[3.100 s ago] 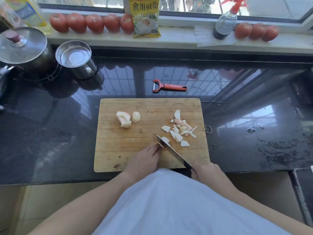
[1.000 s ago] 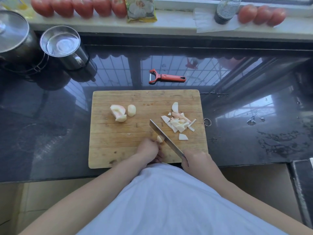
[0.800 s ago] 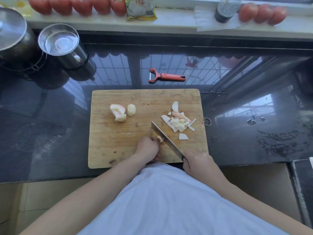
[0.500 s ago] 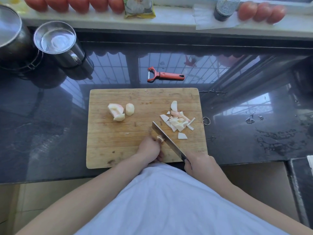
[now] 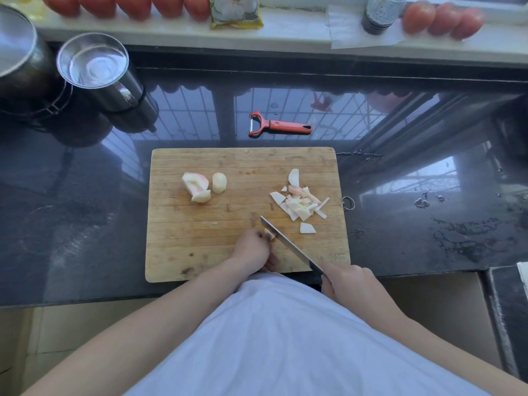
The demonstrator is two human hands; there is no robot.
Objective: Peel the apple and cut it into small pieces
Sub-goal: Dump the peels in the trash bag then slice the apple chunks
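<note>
On the wooden cutting board (image 5: 200, 241) my left hand (image 5: 253, 250) pinches a small apple piece (image 5: 269, 234) against the board near its front edge. My right hand (image 5: 347, 284) grips the handle of a knife (image 5: 288, 245), whose blade lies slanted right beside that piece. A heap of small cut apple pieces (image 5: 300, 202) lies at the board's right side. Three larger peeled apple chunks (image 5: 203, 185) sit at the board's left.
A red peeler (image 5: 278, 127) lies on the dark glossy counter behind the board. Two steel pots (image 5: 94, 70) stand at the back left. Tomatoes (image 5: 444, 18), a packet (image 5: 235, 10) and a bottle (image 5: 381, 12) line the windowsill. Water spots (image 5: 471, 238) lie at the right.
The knife has made further cuts on the piece under my left hand, and more slices lie in the heap on the right. The camera has tilted down slightly.
</note>
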